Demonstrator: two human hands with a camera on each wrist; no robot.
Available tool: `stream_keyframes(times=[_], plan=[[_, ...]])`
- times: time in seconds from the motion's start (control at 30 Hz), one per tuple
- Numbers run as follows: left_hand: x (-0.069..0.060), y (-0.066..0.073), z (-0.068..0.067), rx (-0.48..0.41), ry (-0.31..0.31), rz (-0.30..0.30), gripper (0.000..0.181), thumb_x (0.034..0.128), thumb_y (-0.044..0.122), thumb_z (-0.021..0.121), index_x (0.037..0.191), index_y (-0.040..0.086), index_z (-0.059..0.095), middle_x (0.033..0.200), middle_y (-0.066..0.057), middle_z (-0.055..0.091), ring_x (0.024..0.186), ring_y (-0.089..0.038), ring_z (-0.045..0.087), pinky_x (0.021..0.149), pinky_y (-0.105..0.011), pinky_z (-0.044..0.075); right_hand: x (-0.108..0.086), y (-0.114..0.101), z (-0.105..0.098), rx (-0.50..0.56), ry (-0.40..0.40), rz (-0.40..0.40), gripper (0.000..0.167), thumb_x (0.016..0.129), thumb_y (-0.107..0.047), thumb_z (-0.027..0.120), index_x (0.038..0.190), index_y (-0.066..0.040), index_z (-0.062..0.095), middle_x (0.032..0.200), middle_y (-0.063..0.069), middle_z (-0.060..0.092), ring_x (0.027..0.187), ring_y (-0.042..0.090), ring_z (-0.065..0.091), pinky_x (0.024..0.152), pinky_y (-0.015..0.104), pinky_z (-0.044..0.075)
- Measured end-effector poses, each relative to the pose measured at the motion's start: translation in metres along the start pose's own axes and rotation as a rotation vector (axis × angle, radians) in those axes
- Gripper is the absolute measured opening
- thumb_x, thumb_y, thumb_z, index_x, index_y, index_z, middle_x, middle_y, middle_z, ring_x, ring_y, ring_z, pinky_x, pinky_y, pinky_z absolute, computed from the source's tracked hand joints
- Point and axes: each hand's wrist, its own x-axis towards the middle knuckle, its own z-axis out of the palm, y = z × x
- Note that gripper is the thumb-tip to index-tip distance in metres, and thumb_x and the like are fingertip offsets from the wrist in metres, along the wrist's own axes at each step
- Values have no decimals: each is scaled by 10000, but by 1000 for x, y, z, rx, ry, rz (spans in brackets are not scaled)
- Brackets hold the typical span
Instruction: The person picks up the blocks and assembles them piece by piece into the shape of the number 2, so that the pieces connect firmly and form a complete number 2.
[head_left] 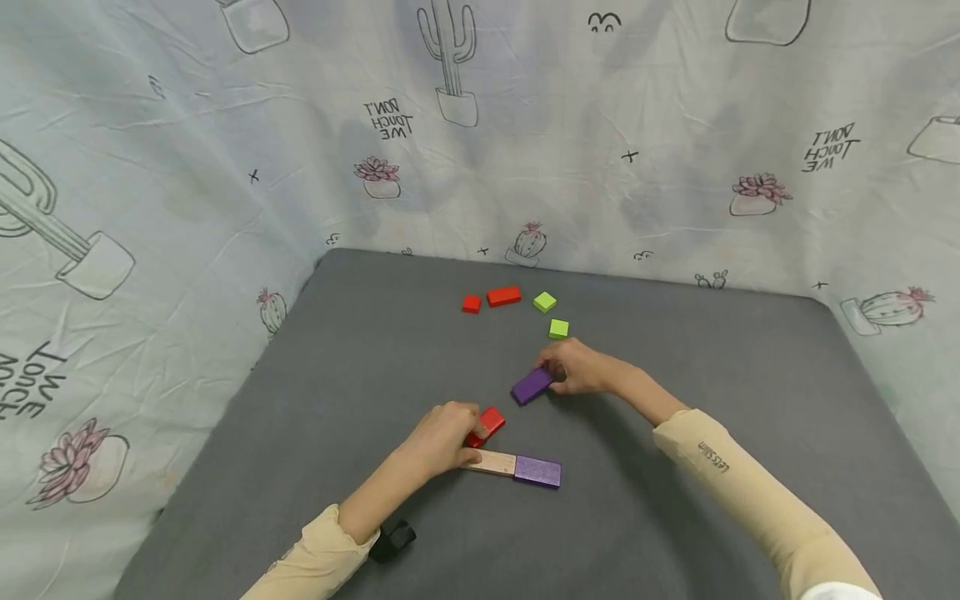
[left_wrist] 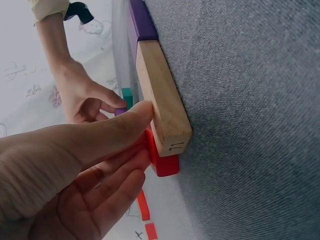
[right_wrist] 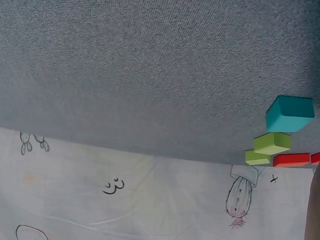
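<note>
My left hand (head_left: 442, 437) grips a red block (head_left: 491, 422) with curled fingers. Its thumb touches the plain wooden block (left_wrist: 162, 95) lying right alongside, near that block's end. End to end with the wooden block lies a purple block (head_left: 537, 472). Farther off, my right hand (head_left: 581, 367) pinches a second purple block (head_left: 532, 387) by one end, low over the table. A teal block (right_wrist: 290, 115) is close to the right hand; the head view hides it behind the fingers. The right hand's grip falls outside the right wrist view.
Two lime green blocks (head_left: 558, 329) and two more red blocks (head_left: 504, 296) lie toward the back of the grey table (head_left: 360, 333). A black object (head_left: 392, 540) is beside the left wrist. A printed cloth (head_left: 525, 150) hangs behind and at the sides.
</note>
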Motion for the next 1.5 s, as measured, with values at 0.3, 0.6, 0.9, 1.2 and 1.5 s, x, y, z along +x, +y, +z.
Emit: stream_keyframes(times=[0.3, 0.6, 0.9, 1.2, 1.5], plan=[[3, -1, 0, -10, 8, -16, 292, 670, 160, 875, 926, 60, 774, 823, 1, 646, 741, -166, 634, 629, -280, 502, 4, -2, -1, 45, -16, -19, 346, 765, 11, 727, 1106, 6, 670, 975, 91, 635, 814, 134, 609, 705, 259, 512], [5, 2, 1, -16, -18, -38, 294, 666, 172, 878, 925, 76, 776, 843, 13, 662, 763, -158, 637, 655, -296, 509, 6, 3, 4, 54, 64, -65, 350, 732, -192, 834, 1002, -9, 706, 897, 50, 656, 752, 104, 559, 661, 239, 471], [3, 2, 0, -16, -12, -44, 287, 653, 162, 887, 904, 77, 776, 823, 21, 661, 744, -156, 636, 643, -299, 510, 2, 0, -10, 66, 20, -128, 323, 763, -143, 800, 1054, -26, 723, 888, 29, 617, 774, 102, 544, 691, 248, 489], [4, 2, 0, -10, -16, -55, 291, 649, 168, 889, 907, 88, 779, 830, 31, 661, 756, -147, 638, 641, -290, 509, -6, -13, -14, 114, -31, -172, 341, 766, -84, 787, 1086, -5, 699, 1023, 72, 659, 920, 157, 615, 790, 279, 522], [3, 2, -1, -23, -37, -87, 287, 658, 156, 885, 914, 84, 779, 801, 37, 637, 671, -68, 544, 599, -250, 455, -2, -12, 0, 10, -32, -213, 330, 840, -120, 725, 1132, 21, 662, 1110, 116, 677, 997, 192, 637, 824, 311, 513]])
